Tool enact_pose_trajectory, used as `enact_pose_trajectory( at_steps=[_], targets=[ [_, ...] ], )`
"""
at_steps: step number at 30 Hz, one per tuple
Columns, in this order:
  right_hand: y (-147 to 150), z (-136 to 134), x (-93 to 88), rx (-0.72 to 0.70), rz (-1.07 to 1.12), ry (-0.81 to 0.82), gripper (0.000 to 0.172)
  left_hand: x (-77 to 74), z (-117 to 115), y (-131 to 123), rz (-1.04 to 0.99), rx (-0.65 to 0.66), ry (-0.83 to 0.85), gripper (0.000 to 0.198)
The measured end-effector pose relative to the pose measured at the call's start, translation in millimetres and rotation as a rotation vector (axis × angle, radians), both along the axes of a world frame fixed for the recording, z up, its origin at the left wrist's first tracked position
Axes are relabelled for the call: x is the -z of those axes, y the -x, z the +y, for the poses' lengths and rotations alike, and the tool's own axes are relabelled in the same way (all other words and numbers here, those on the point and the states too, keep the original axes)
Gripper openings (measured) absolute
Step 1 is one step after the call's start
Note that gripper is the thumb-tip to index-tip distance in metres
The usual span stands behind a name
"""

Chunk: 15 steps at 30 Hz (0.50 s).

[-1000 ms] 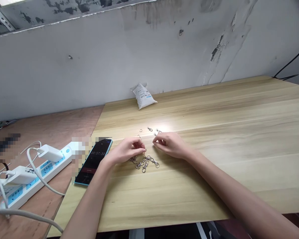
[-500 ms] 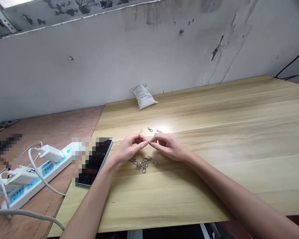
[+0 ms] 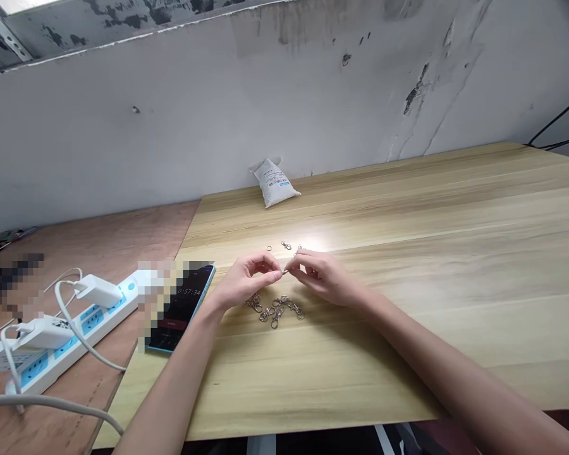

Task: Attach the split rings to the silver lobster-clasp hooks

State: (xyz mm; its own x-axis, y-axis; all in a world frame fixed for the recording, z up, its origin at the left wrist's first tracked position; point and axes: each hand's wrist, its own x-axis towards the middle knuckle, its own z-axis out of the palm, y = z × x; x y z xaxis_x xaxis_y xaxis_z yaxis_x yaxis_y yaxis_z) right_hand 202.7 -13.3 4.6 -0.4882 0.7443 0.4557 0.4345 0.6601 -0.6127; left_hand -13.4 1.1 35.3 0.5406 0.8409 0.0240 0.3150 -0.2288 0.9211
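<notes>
On wood table by stained wall, left hand, right hand pinching one clip

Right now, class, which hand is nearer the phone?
Left. The left hand is just right of the phone; the right hand is farther right. Both pinch one metal clasp.

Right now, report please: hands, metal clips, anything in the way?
Left hand and right hand pinch one small clip together. Clip pile on table close by. Phone at left, apart.
</notes>
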Motion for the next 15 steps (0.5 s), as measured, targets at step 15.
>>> enact_pose_trajectory(
  at_steps=[15],
  targets=[
    [-2.7, 0.8, 3.5, 0.142, -0.081, -0.155, 0.017, 1.5, -0.6, -5.2, 0.075, -0.021, -0.075, 0.023]
  ],
)
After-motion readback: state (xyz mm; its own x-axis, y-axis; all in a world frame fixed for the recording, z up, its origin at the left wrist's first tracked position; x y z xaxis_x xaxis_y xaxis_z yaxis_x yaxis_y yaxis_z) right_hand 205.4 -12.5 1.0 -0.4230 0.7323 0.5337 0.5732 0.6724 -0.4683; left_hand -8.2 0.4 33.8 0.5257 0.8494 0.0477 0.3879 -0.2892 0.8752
